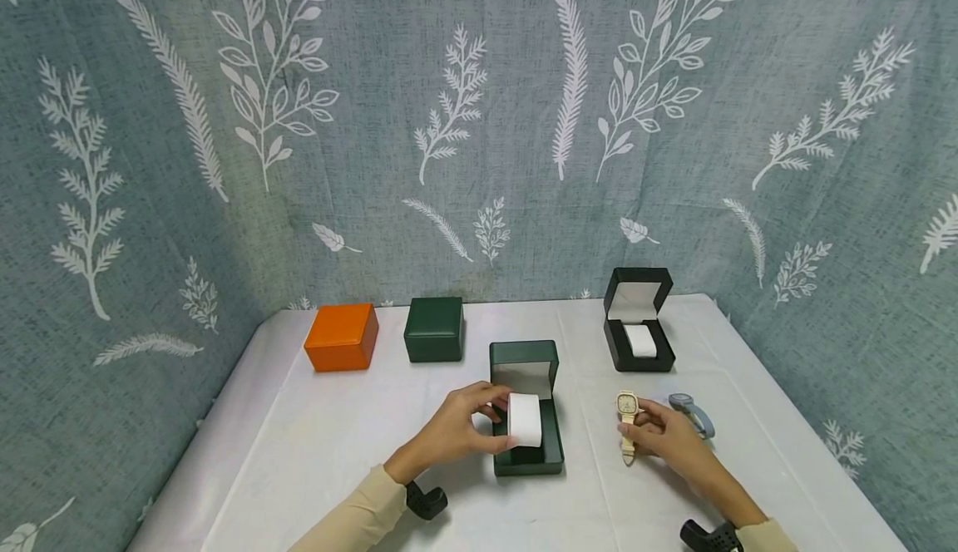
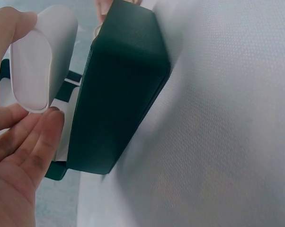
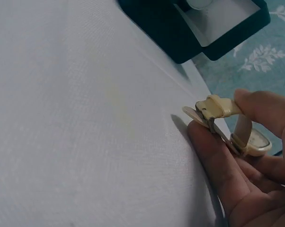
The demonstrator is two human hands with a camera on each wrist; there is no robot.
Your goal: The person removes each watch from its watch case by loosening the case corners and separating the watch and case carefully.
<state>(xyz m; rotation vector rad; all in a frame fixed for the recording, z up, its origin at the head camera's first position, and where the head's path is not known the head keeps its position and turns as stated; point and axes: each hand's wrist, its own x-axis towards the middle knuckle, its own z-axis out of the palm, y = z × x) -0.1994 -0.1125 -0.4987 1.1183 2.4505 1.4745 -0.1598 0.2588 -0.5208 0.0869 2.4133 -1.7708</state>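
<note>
My left hand (image 1: 458, 427) pinches a white watch cushion (image 1: 525, 421) between thumb and fingers. The cushion is tilted just over the base of an open dark green watch box (image 1: 528, 469), whose lid stands up behind it. Seen from the left wrist, the cushion's flat end (image 2: 31, 71) faces the camera beside the green box wall (image 2: 111, 94). Toward the right, my right hand (image 1: 669, 438) pinches a cream-strapped wristwatch (image 1: 627, 405) by its strap. The right wrist view shows its buckle (image 3: 208, 112) near my fingertips. A blue-grey watch (image 1: 693, 413) lies behind the right hand.
An orange box (image 1: 341, 337) and a closed green box (image 1: 434, 330) stand at the back left. An open black box (image 1: 642, 364) with a white cushion (image 1: 640, 341) sits back right. White cloth (image 1: 299, 444) covers the table; a patterned curtain (image 1: 516, 120) hangs behind.
</note>
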